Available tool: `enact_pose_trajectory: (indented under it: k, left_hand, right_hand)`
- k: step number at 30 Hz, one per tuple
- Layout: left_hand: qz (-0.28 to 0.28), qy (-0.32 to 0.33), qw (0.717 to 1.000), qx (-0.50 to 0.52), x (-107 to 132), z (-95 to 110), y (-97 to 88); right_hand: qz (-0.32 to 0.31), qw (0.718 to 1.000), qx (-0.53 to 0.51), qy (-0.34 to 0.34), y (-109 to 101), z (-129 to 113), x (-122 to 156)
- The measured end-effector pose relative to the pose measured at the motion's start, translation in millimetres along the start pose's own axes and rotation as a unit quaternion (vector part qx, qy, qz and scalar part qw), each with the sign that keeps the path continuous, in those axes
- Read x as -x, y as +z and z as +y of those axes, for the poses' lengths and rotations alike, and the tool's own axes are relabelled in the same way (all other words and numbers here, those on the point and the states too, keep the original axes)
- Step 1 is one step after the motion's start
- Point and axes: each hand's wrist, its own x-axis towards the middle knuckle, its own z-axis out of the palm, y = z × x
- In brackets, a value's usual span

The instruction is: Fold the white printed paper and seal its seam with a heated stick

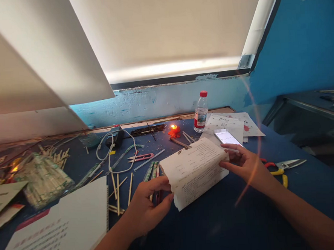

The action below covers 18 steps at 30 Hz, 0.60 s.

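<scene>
A folded printed sheet of paper [198,168] is held up above the front of the table, its edges ragged and a dark-edged hole near its top. My left hand [153,205] pinches its left end between thumb and fingers. At the right end, my right hand [243,165] grips the paper, and a thin whitish stick [230,148] shows by its index finger. Beyond the sheet a small flame burns on a red candle [174,131]. A lit phone [227,138] lies just behind my right hand. Green-patterned strips [151,171] lie partly hidden behind the paper's left end.
A water bottle [200,113] with a red cap stands by the wall near loose sheets [248,123]. Scissors [288,166] lie at right. Thread snips [140,157], a white cable [108,151], wooden sticks [118,192], a bag of sticks [46,181] and a booklet [71,221] occupy the left.
</scene>
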Motion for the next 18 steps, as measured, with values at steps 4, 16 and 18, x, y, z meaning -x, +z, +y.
enact_pose_trajectory:
  k: [4,16,18]
  left_hand:
    - [0.015,0.005,0.999,0.03,0.7,0.3,1.1]
    - [0.131,-0.133,0.982,0.034,-6.6,22.0,19.4]
    - [0.125,-0.136,0.982,0.03,-6.1,24.7,18.9]
  right_hand:
    - [0.005,1.0,-0.022,-0.008,4.6,7.7,-0.3]
    - [0.032,0.998,-0.045,-0.029,7.3,19.3,1.1]
    - [0.031,0.997,-0.055,-0.033,7.3,19.4,2.2]
